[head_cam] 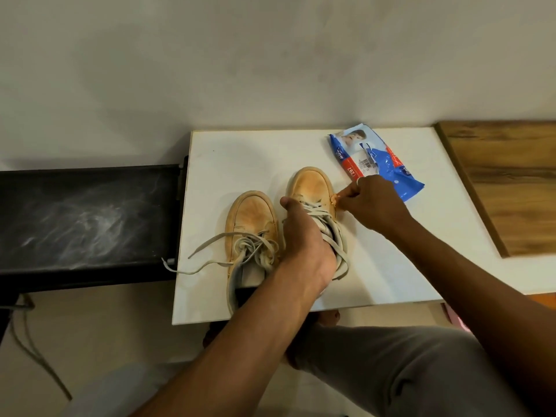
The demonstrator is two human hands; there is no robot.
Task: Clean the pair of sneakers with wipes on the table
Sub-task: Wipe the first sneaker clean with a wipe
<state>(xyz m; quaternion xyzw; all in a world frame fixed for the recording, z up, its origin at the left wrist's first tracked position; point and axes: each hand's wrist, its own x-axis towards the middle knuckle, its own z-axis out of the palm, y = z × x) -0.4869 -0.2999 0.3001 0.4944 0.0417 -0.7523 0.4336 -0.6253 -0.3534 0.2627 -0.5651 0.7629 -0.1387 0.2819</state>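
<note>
1. Left hand [304,236], centre of frame: fingers curled over the laces and collar of the held sneaker [311,185], steadying it on the white table [240,158]. Judged light, with a soft upper and stiffer sole; the collar is the sound grip.
2. Loose sneaker [249,218], just beside it to the left, laces trailing; neither hand touches it.
3. Right hand [370,203], centre right: pinches a small wipe [334,201] against the held sneaker's side. The wipe looks limp, probably damp.
4. Pack of wipes [376,161], upper right of the table: floppy and light.

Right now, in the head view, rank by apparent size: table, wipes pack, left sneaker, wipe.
1. table
2. left sneaker and wipes pack: they look alike, and the sneaker is nearer the camera, so unranked
3. wipe, a small scrap
</note>
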